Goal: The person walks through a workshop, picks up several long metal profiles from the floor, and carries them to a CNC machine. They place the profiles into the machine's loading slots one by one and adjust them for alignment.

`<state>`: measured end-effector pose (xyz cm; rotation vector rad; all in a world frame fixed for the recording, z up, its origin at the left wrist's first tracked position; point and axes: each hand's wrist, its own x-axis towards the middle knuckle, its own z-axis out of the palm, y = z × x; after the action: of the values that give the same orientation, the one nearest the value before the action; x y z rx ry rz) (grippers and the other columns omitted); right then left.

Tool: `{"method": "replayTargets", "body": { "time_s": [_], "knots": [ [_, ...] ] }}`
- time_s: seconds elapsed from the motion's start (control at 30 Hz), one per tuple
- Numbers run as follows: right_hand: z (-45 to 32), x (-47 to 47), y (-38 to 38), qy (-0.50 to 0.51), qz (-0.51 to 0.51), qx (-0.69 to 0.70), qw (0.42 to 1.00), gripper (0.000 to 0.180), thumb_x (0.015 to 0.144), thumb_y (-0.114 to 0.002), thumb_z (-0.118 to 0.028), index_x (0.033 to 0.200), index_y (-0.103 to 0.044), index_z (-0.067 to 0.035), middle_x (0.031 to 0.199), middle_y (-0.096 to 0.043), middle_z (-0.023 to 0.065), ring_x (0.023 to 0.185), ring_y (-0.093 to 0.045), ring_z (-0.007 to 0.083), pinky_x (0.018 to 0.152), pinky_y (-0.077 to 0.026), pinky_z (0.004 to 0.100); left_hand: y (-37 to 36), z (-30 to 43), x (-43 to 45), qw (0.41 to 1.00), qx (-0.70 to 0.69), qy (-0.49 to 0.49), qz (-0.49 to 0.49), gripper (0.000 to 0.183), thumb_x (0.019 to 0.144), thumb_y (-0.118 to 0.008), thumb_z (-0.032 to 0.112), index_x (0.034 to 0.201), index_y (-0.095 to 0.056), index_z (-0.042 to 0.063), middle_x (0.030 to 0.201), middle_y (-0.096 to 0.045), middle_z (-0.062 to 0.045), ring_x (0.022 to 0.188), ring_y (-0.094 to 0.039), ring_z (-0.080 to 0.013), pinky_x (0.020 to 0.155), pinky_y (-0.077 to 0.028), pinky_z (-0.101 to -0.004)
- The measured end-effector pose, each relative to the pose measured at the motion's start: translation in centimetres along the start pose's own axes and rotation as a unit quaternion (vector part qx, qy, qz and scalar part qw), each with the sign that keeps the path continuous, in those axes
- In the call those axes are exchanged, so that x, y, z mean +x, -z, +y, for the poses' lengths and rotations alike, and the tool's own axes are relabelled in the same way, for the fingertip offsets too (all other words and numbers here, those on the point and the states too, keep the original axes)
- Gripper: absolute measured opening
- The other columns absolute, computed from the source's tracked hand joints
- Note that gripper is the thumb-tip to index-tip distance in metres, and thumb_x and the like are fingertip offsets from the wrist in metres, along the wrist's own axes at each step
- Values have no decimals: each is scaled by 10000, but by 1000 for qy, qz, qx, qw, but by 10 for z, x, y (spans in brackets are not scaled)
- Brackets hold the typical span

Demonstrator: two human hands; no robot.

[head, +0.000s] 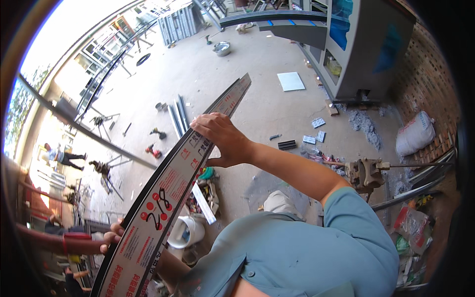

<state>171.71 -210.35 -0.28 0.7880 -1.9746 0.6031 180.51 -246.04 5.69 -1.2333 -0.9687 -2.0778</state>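
Observation:
A long, flat window-frame profile (174, 182) with dark edges slants from the lower left towards the upper middle. Printed protective film with handwritten marks covers its near face. My right hand (224, 141) grips it above the middle, fingers over the far edge and thumb at the near edge. Lower down, my left hand (114, 234) holds the profile, with its fingertips showing over the far edge; the palm is hidden behind it. Beyond the profile, two cordless drills (158, 133) and several metal bars (178, 116) lie on the concrete floor.
A white bucket (189, 232) and a cluttered container (211, 196) stand by my legs. To the right are a rusty metal fixture (365, 173), a grey machine cabinet (371, 59), metal shavings (365, 128) and a white sack (415, 133). A person (63, 156) is at the far left, near metal stands.

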Motion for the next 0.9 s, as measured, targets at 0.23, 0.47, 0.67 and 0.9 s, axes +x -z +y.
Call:
{"method": "replayTargets", "body": {
  "time_s": [0.23,0.47,0.67,0.9],
  "knots": [
    [186,52,-46,-9,-19,-44,999,970,827,-798,-479,1513,-344,34,1376,-486,214,1293,-469,373,1124,-355,499,66,-174,57,998,-55,-2,10,642,1001,-545,517,1438,-474,53,1359,-535,-191,1394,-403,-391,1228,-221,-599],
    [386,124,-79,2,-42,-83,996,1076,788,-829,-512,1544,-297,39,1383,-473,208,1308,-450,358,1147,-353,493,74,-355,132,996,-84,-3,-10,754,994,-483,591,1495,-416,31,1442,-475,-210,1440,-373,-380,1243,-204,-588],
    [521,185,-118,22,-40,-75,996,1119,780,-827,-541,1563,-269,29,1387,-454,207,1327,-435,360,1177,-330,492,69,-492,201,999,-47,-22,13,704,1012,-489,580,1460,-409,43,1350,-464,-165,1384,-397,-319,1207,-268,-533],
    [684,254,-206,32,-38,-68,996,1133,748,-872,-482,1554,-275,46,1402,-453,218,1343,-445,380,1191,-331,516,122,-650,281,999,13,-45,11,620,1030,-521,546,1398,-420,57,1229,-459,-110,1306,-426,-250,1163,-334,-475]
  ]
}}
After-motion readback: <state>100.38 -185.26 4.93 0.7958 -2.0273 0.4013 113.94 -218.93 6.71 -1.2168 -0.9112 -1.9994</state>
